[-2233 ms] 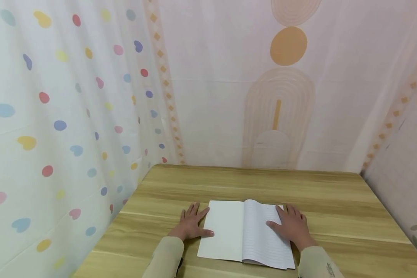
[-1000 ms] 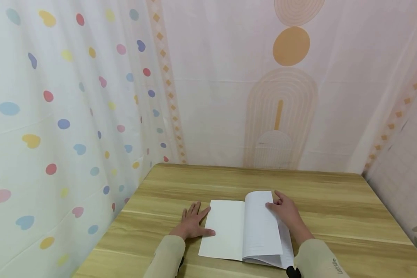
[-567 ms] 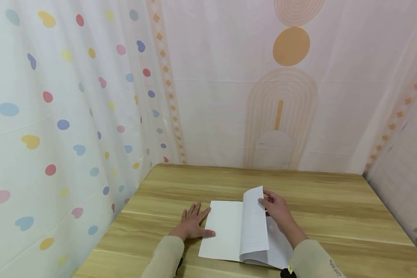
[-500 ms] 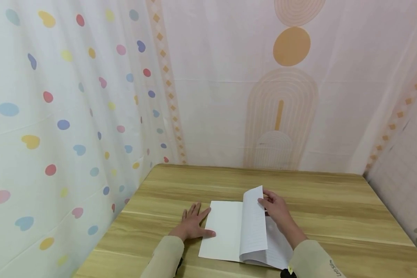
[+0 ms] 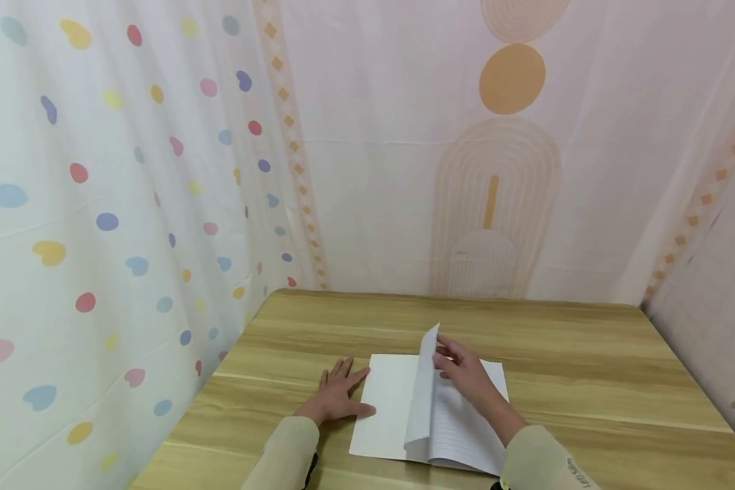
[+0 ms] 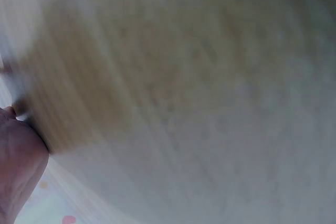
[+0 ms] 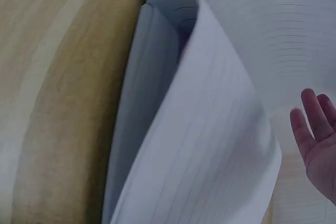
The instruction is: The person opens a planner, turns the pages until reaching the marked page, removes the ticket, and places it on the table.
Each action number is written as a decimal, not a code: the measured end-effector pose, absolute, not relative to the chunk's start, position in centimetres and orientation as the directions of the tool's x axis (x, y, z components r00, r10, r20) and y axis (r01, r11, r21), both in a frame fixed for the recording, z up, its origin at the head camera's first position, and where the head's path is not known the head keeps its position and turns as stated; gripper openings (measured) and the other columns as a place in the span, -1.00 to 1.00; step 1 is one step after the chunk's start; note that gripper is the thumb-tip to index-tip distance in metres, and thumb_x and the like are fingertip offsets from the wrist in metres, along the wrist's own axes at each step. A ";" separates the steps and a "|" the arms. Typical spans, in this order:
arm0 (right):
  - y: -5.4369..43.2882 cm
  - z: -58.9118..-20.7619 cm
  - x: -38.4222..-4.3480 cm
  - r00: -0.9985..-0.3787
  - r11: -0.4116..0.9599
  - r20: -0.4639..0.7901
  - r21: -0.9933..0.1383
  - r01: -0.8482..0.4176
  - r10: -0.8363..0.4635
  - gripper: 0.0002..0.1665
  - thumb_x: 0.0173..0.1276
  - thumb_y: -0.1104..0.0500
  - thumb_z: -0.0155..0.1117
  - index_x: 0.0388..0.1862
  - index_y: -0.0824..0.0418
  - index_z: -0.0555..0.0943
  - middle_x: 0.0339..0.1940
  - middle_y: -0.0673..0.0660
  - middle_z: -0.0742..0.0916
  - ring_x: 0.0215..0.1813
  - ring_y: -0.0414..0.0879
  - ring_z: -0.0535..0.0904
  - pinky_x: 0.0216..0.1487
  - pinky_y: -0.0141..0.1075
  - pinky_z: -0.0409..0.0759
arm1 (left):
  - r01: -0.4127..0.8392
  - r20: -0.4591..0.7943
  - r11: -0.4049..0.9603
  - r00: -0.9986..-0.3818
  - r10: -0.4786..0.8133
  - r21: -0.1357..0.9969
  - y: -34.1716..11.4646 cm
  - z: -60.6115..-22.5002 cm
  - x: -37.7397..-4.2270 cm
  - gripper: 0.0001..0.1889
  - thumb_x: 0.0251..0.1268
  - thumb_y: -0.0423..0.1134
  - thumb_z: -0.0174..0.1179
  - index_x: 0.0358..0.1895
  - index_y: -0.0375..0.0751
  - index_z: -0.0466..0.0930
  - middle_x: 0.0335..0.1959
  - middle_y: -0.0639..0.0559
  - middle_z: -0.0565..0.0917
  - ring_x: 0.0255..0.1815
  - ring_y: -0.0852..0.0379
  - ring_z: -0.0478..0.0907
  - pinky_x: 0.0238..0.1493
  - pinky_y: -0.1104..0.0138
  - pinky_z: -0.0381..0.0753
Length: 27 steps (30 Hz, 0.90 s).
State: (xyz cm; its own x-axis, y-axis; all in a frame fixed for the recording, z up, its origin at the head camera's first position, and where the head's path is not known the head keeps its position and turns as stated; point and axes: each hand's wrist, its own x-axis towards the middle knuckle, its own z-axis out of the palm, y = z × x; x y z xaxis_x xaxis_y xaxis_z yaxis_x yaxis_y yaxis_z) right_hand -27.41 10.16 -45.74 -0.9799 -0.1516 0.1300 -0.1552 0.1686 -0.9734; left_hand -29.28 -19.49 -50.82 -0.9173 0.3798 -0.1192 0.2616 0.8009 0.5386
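A lifted leaf of the open notebook now stands nearly on edge close to the fold, swung left from over the ruled right page, as my right hand meets its far edge in a narrow grip; whether I pinch or merely push, I cannot tell. The notebook lies on the near tabletop, my left hand spread beside it, thumb over the left page, and the turn looks roughly half done.

Wood-grain table, an open notebook on top.
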 end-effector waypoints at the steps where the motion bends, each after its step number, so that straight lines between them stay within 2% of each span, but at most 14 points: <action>1: 10.1 -46.0 -27.3 -0.970 0.204 0.161 -0.959 -0.198 -0.184 -0.42 0.51 0.21 0.17 0.44 0.37 0.36 0.17 0.31 0.63 0.12 0.11 0.61 0.11 -0.06 0.60 | 0.265 -0.113 0.798 -0.917 0.382 0.541 -19.5 -50.8 -29.3 -0.06 0.11 0.19 0.39 0.53 -0.10 0.23 0.58 -0.38 -0.13 0.58 -0.34 -0.30 0.44 -0.25 -0.38; 4: 10.1 -46.9 -27.0 -0.913 0.389 0.266 -0.841 -0.376 -0.309 -0.45 0.50 0.13 0.19 0.38 0.33 0.44 0.20 0.29 0.64 0.23 0.21 0.55 0.25 0.08 0.46 | 0.268 -0.106 0.795 -0.918 0.382 0.545 -19.5 -50.9 -29.3 -0.07 0.11 0.18 0.40 0.52 -0.12 0.25 0.58 -0.38 -0.12 0.58 -0.34 -0.29 0.44 -0.26 -0.37; 7: 10.0 -47.8 -26.7 -0.835 0.600 0.293 -0.589 -0.542 -0.466 -0.43 0.44 -0.02 0.24 0.33 0.24 0.53 0.23 0.25 0.63 0.31 0.25 0.47 0.33 0.24 0.28 | 0.275 -0.095 0.790 -0.918 0.385 0.547 -19.6 -51.2 -29.5 -0.10 0.13 0.11 0.40 0.51 -0.14 0.26 0.57 -0.39 -0.09 0.57 -0.35 -0.26 0.44 -0.26 -0.36; 9: 10.0 -48.3 -26.5 -0.794 0.675 0.251 -0.423 -0.604 -0.553 -0.38 0.38 -0.12 0.28 0.30 0.18 0.56 0.28 0.24 0.60 0.37 0.26 0.40 0.36 0.31 0.16 | 0.287 -0.076 0.784 -0.918 0.390 0.550 -19.7 -51.4 -29.7 -0.13 0.15 0.07 0.38 0.51 -0.16 0.26 0.56 -0.40 -0.05 0.57 -0.35 -0.23 0.44 -0.26 -0.33; 12: 10.0 -48.6 -26.0 -0.780 0.726 0.143 -0.296 -0.621 -0.609 -0.33 0.30 -0.23 0.31 0.29 0.08 0.59 0.33 0.24 0.55 0.45 0.25 0.30 0.38 0.36 0.01 | 0.300 -0.040 0.757 -0.918 0.394 0.580 -19.9 -51.5 -29.9 -0.25 0.28 -0.03 0.26 0.50 -0.21 0.27 0.54 -0.41 0.02 0.56 -0.37 -0.19 0.43 -0.27 -0.31; 16: 10.1 -48.7 -25.5 -0.787 0.750 0.076 -0.257 -0.609 -0.613 -0.35 0.27 -0.23 0.33 0.26 0.03 0.61 0.37 0.24 0.51 0.48 0.24 0.25 0.40 0.34 -0.01 | 0.282 -0.006 0.682 -0.922 0.387 0.675 -20.1 -51.3 -29.8 -0.44 0.53 -0.17 -0.02 0.49 -0.32 0.24 0.53 -0.45 0.03 0.55 -0.40 -0.21 0.42 -0.29 -0.38; 18: 10.1 -48.7 -25.4 -0.790 0.755 0.071 -0.253 -0.605 -0.609 -0.36 0.27 -0.23 0.33 0.26 0.02 0.61 0.38 0.23 0.50 0.48 0.24 0.24 0.40 0.34 0.01 | 0.266 -0.014 0.670 -0.924 0.381 0.693 -20.1 -51.1 -29.7 -0.43 0.56 -0.11 -0.03 0.50 -0.32 0.21 0.54 -0.44 0.01 0.56 -0.39 -0.23 0.42 -0.28 -0.41; 20: 10.1 -48.8 -25.4 -0.792 0.755 0.068 -0.263 -0.601 -0.607 -0.36 0.28 -0.22 0.34 0.27 0.03 0.61 0.39 0.23 0.50 0.49 0.24 0.24 0.40 0.33 0.02 | 0.261 -0.036 0.693 -0.923 0.383 0.673 -20.1 -51.0 -29.6 -0.32 0.50 0.03 0.06 0.52 -0.28 0.18 0.55 -0.42 -0.03 0.56 -0.38 -0.25 0.42 -0.27 -0.41; 23: 10.3 -49.0 -25.5 -0.796 0.754 0.062 -0.284 -0.592 -0.602 -0.32 0.28 -0.23 0.33 0.30 0.07 0.58 0.41 0.24 0.47 0.49 0.24 0.23 0.41 0.29 0.07 | 0.269 -0.080 0.753 -0.917 0.391 0.600 -19.9 -51.0 -29.6 -0.08 0.24 0.23 0.27 0.54 -0.19 0.18 0.57 -0.40 -0.10 0.57 -0.36 -0.28 0.43 -0.27 -0.40; 27: 11.2 -49.3 -25.7 -0.818 0.758 0.070 -0.339 -0.557 -0.570 -0.21 0.31 -0.23 0.31 0.37 0.21 0.50 0.45 0.31 0.41 0.49 0.26 0.22 0.43 0.24 0.11 | 0.280 -0.111 0.793 -0.911 0.398 0.541 -19.6 -51.1 -29.6 -0.02 0.12 0.27 0.35 0.54 -0.14 0.20 0.58 -0.40 -0.14 0.57 -0.37 -0.30 0.43 -0.28 -0.40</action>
State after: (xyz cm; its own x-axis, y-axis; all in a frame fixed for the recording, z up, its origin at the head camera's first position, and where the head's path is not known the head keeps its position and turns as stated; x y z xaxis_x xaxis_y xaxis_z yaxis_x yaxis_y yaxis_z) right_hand -25.73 11.16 -49.34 -0.8184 -0.5704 0.0699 -0.5573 0.7581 -0.3388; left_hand -29.62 -19.65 -51.08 -0.9108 0.3977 -0.1111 0.2804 0.7932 0.5406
